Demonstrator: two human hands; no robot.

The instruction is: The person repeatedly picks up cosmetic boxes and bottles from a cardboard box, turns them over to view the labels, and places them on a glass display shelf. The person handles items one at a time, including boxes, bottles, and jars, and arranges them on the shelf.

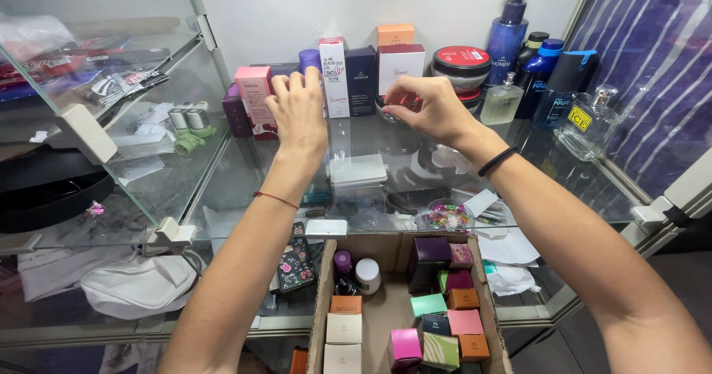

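The left hand (298,112) has its grip closed round a small purple-capped bottle (309,60), fingertips pinching it near the top. The bottle stands on the glass shelf (245,189) just beside the tall white box with pink print (334,77), on that box's left, with a pink box (254,96) crowding its other side.

The right hand (430,109) is curled, fingers bent inward, on the other side of the white box, in front of a white and maroon box (401,68). Whether it holds anything I cannot tell, since the fingers hide what lies under them.

The row is packed tight. Any sideways tilt of the purple-capped bottle would likely nudge the tall white box, which looks narrow enough to topple and push the dark blue box (361,80) with it. Further right of the white box stand glass perfume bottles (502,100). A knock running down the row could send one onto the shelf, or off its front edge into the open cardboard carton (320,322) below.
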